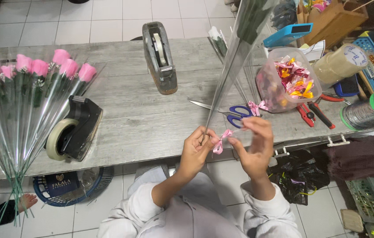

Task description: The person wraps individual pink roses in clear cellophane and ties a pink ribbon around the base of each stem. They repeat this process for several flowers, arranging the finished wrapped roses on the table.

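left hand [195, 150]: clenched on the narrow lower end of the clear sleeve [233, 61], just above the near edge of the bench [143, 119]
right hand [253, 143]: fingertips pinching a loop of the pink ribbon [220, 142], grip closed on it, just right of the left hand
sleeve: clear plastic cone, glossy and creased, a dark green stem inside; it tapers to a point at the left hand and rises up and away over the bench, top out of view
ribbon: thin, satiny, curled, tied at the sleeve's tip; short tails hang below the left hand
risk, slip: film looks slick, so I judge the knot could slide down off the taper if the left-hand grip eases
risk, tear: a hard pull on the ribbon could crumple or split the thin film
risk, sweep: the long sleeve leans over the tub of bows [290, 79]; a swing could knock it
scissors [228, 112]: blue handles, steel blades, lying open on the bench just beyond the hands; the blade point faces left, a snag hazard
tape dispenser [159, 57]: heavy grey, upright, far side of the bench from the hands
second dispenser [76, 128]: black, tipped on its side, left of the hands, near the bench edge, could roll off
wrapped roses [32, 88]: pink buds in clear sleeves, fanned at the bench's left end, stems overhanging the edge
bench: grey weathered planks, matte grain
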